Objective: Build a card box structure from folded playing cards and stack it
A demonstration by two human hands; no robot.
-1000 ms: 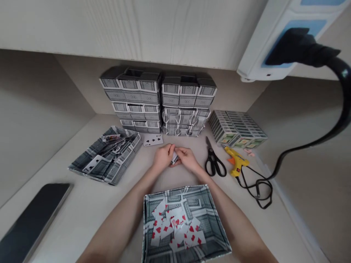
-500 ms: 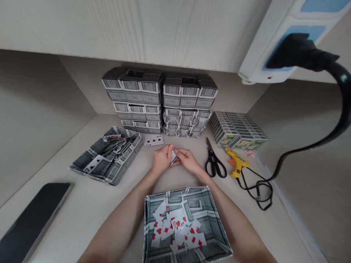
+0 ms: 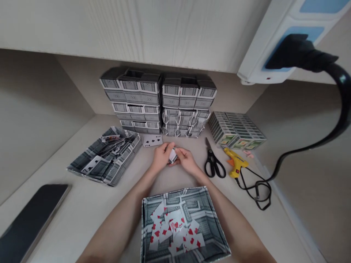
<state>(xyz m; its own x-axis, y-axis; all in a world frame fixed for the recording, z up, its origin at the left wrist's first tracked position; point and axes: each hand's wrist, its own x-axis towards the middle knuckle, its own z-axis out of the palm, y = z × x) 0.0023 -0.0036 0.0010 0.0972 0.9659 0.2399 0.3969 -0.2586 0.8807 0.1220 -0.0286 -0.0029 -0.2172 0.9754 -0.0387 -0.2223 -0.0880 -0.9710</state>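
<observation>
Between my left hand (image 3: 161, 157) and my right hand (image 3: 185, 160) is a small folded playing card (image 3: 172, 156), part white and part grey-patterned. The fingers of both hands close on it from either side, and they cover its edges. Just behind my left hand lies a flat playing card (image 3: 153, 140), a five of clubs. Nearer to me, between my forearms, stands an open box made of playing cards (image 3: 216, 223), with several cut card pieces (image 3: 175, 230) bearing red hearts and diamonds inside.
Stacked card-built drawers (image 3: 134, 96) stand against the back wall. At left are a card tray (image 3: 120, 171) of cards and a black phone (image 3: 33, 219). To the right lie black scissors (image 3: 214, 164), a yellow glue gun (image 3: 236, 162) with its cord, and card packs (image 3: 237, 129). A power strip (image 3: 274, 69) hangs above.
My fingers have shifted around the folded card, and more of its white face shows between them. The view has moved slightly; the other things lie as before.
</observation>
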